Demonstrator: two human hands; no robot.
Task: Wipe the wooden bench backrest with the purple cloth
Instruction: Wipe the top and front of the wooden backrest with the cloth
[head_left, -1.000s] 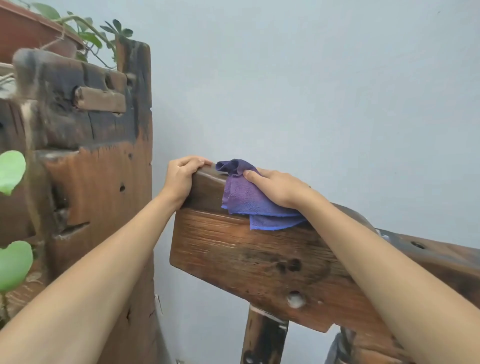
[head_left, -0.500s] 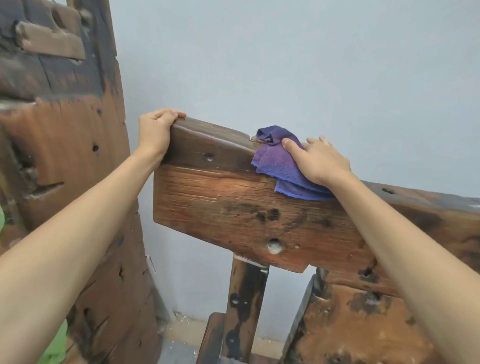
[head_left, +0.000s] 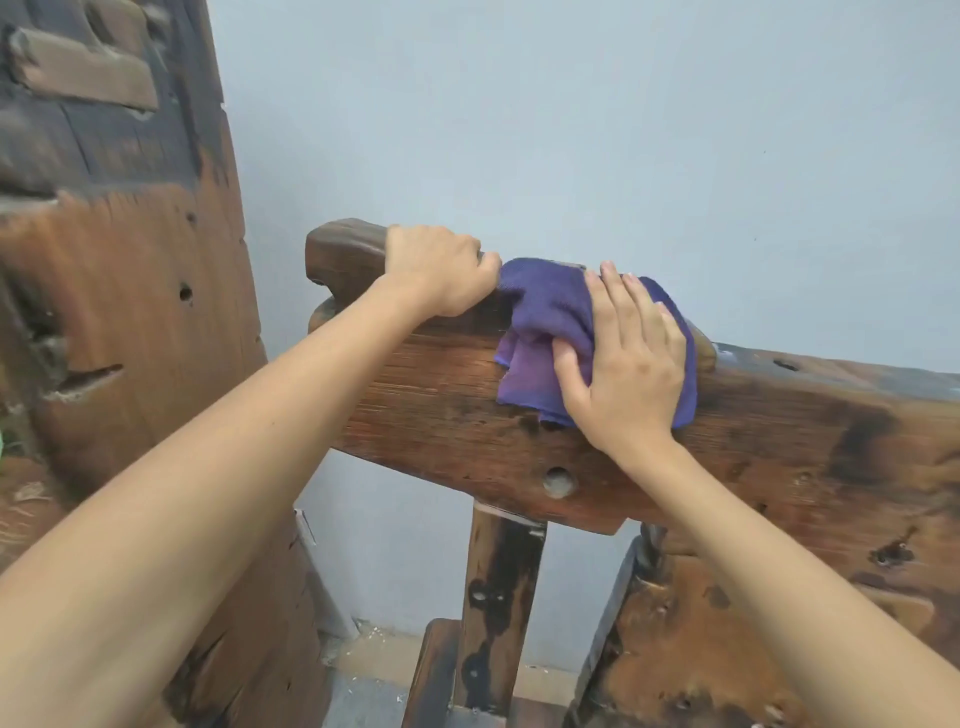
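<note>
The wooden bench backrest is a thick, rough, dark-stained plank running from centre to the right edge, held up by a post. The purple cloth is crumpled over the plank's top edge and hangs down its front face. My right hand lies flat on the cloth, fingers spread, thumb tucked into its folds, pressing it against the wood. My left hand curls over the top edge of the backrest just left of the cloth, its knuckles touching the fabric.
A tall slab of weathered dark wood stands close on the left. A pale grey wall is right behind the backrest. Below are the lower bench parts and a strip of floor.
My left hand slid right along the top edge until it met the cloth. My right hand turned flatter on the cloth, which now hangs further down the front face. The view shifted right.
</note>
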